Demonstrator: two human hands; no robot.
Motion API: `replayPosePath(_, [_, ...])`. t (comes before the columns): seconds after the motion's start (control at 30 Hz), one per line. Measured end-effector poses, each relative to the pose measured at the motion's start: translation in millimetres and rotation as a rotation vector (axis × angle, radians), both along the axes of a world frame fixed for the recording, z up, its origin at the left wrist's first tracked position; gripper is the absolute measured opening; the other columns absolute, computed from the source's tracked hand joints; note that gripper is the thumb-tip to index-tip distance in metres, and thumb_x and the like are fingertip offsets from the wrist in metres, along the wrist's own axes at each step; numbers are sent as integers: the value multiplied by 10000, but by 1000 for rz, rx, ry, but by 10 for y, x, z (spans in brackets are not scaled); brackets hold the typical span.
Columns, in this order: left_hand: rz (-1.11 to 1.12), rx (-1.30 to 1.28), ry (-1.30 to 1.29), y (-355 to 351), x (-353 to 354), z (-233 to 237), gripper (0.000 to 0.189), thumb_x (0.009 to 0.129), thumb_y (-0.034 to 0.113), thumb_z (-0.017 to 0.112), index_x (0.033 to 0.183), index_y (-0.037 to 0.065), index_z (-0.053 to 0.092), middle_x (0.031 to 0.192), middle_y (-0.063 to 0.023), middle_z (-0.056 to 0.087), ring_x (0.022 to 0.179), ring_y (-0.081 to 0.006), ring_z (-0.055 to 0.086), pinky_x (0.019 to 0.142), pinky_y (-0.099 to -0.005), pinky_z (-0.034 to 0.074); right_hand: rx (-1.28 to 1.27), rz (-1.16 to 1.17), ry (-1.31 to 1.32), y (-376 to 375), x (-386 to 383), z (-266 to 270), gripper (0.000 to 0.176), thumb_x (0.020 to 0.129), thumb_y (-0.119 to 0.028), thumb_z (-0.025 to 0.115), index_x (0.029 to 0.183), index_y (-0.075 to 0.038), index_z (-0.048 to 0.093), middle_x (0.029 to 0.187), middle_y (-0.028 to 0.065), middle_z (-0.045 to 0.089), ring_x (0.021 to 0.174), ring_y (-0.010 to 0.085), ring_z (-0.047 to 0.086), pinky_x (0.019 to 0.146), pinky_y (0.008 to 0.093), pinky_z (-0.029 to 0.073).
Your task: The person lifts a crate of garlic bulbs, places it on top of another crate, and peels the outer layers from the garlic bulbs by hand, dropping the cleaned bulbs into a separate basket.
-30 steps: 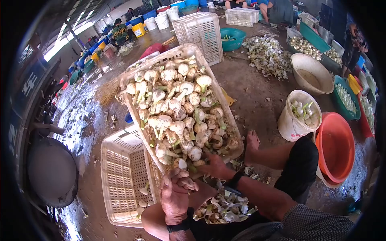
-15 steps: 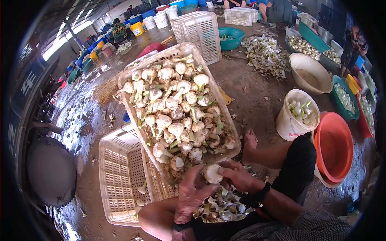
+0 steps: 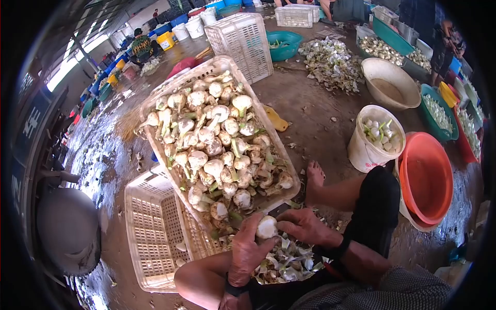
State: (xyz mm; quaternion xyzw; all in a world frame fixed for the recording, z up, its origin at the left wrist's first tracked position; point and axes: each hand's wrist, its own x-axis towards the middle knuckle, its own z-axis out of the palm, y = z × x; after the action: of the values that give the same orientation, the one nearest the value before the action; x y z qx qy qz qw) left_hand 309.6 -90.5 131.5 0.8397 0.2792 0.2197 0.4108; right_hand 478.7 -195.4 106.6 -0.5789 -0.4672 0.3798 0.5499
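A pale garlic bulb (image 3: 267, 227) is held by my left hand (image 3: 248, 251), its fingers and thumb wrapped round the bulb's left side. My right hand (image 3: 310, 228) is closed at the bulb's right side, and what its fingers hold is too small to make out. Just beyond both hands a crate (image 3: 281, 139) is heaped with soil-stained garlic bulbs (image 3: 213, 147) with cut stems. Peeled skins (image 3: 289, 263) lie in a pile below my hands, between my legs.
An empty-looking slatted crate (image 3: 144, 232) stands at the left. On the right are a white bucket (image 3: 361, 147) of peeled garlic, a red basin (image 3: 426, 178) and a beige basin (image 3: 391, 85). A skin heap (image 3: 333, 62) lies farther back. People sit or stand in the background.
The view has shifted slightly, so the crates and buckets sit a little farther left. My left hand has turned more upright around the bulb, and my right fingers have drawn slightly away from its face.
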Motion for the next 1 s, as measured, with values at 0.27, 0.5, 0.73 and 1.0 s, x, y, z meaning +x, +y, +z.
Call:
replayPosePath(0.27, [-67,289,113,-59,48,-59,705,615,194,879,1219,31,553,1120,-213,625,996,-376,644,824,-432,550,-7,21,-180,-36,12,-143,159,893,-136,623,956,9,647,756,191,640,665,322,653,625,393,518])
replayPosePath(0.5, [-101,294,165,-114,76,-120,639,653,120,815,1219,34,532,1135,-215,609,995,-392,617,840,-451,518,18,-116,-431,-30,-81,-350,125,827,-114,638,885,-4,629,681,193,610,605,366,632,568,431,504])
replayPosePath(0.73, [-32,-275,-129,-43,-10,-14,681,625,135,860,1232,22,572,1145,-185,636,1036,-320,643,898,-416,535,-99,-119,-75,-66,-29,-444,131,836,-139,603,839,-9,619,701,205,619,658,374,644,594,440,512])
replayPosePath(1.0, [-167,-1031,-685,72,-247,274,821,610,163,852,1334,-15,507,1181,-215,609,1082,-300,618,939,-422,535,-106,326,-250,-190,-253,-776,208,877,-174,567,941,-15,685,831,214,666,763,396,648,681,455,521])
